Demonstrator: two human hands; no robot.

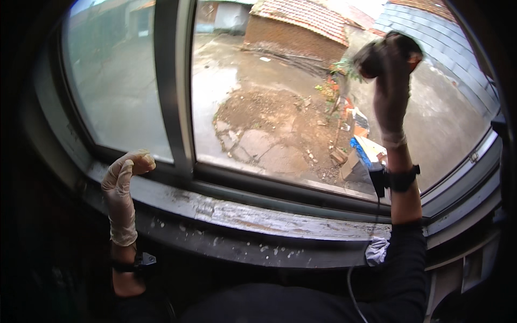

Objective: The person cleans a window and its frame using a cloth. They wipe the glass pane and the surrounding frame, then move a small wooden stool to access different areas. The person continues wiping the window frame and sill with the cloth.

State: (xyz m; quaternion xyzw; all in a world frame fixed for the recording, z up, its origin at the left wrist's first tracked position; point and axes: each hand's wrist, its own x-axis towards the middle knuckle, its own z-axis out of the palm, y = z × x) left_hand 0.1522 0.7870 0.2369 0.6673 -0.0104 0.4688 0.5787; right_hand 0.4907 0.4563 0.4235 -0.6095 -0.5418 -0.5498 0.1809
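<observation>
Before me stands a sliding window with a dark frame (183,101). My right hand (391,89), in a thin pale glove, is raised in front of the right glass pane (274,101) and grips a dark cloth-like bundle (375,58), slightly blurred; whether it touches the glass I cannot tell. My left hand (127,171), in a whitish glove, hangs above the left part of the windowsill with its fingers curled; nothing shows in them. Both wrists carry black straps with small devices.
The worn, flaking windowsill (258,222) runs along the window's foot, with a spotted dark ledge below it. A crumpled pale cloth (377,250) lies at the ledge's right end, beside my right sleeve. A thin cable (352,290) hangs there. Outside are a yard and tiled roofs.
</observation>
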